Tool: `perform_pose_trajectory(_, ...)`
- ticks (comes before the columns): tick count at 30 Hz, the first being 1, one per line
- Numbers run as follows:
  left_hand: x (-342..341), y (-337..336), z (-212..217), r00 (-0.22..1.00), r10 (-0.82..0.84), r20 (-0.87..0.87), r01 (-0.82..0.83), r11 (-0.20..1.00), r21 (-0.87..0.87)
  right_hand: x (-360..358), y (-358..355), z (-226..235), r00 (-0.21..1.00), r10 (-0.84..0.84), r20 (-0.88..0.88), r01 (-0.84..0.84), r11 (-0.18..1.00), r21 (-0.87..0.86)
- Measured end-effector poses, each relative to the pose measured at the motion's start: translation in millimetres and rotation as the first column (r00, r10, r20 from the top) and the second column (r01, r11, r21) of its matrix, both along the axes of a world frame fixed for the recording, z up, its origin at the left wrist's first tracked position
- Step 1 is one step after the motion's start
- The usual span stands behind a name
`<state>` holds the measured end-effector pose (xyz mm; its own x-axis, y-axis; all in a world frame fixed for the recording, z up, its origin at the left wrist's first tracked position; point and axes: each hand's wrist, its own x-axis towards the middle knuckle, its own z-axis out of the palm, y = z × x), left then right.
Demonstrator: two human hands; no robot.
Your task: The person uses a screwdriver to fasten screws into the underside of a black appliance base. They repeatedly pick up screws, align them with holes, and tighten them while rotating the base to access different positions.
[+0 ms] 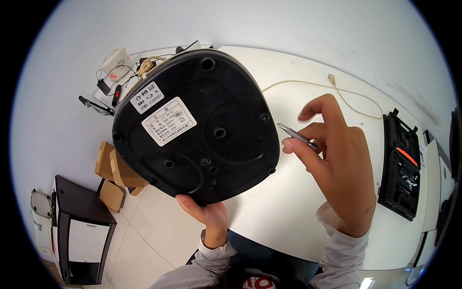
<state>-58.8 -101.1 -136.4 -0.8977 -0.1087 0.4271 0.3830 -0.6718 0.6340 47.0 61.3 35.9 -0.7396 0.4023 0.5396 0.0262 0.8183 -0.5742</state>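
On my feed the light was bright and diffuse, its source unclear. Left of the fingers (pixel 328 107) of the right hand (pixel 344 164), the black underside (pixel 202 139) looked dim but detailed; below it, a soft shadow greyed the white tabletop (pixel 288 212). Far below them, glare flared. Fisheye distortion bent the edges into a black rim.

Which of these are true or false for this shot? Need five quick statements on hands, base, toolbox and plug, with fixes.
1. The right hand holds a slim metal tool. True.
2. The left hand holds nothing. False: it grips the black base at the lower edge in the picture.
3. Two white labels are on the black base. True.
4. The toolbox is shut. False: it lies open on the white table.
5. The plug lies on the white table. True.
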Motion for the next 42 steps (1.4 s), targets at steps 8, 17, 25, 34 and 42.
perform_pose_trajectory(8,-1,1,-2,0.999,0.037,-0.021,-0.037,0.999,-0.021,-8,-6,-5,0.978,-0.132,-0.161,0.159,0.972,0.172)
perform_pose_trajectory(17,0,1,1,0.998,-0.015,-0.055,0.013,0.999,-0.04,-15,-8,-12,0.97,-0.135,-0.2,0.176,0.963,0.203)
perform_pose_trajectory(25,0,2,0,0.999,0.021,-0.045,-0.024,0.998,-0.061,-13,-16,-11,0.965,-0.193,-0.179,0.24,0.925,0.295)
perform_pose_trajectory(34,1,2,0,0.999,0.021,-0.046,-0.025,0.997,-0.072,-9,-18,-10,0.967,-0.23,-0.114,0.253,0.926,0.28)
perform_pose_trajectory(42,2,3,-1,0.999,0.044,-0.021,-0.046,0.996,-0.075,-9,-19,-16,0.958,-0.267,-0.104,0.286,0.894,0.344)
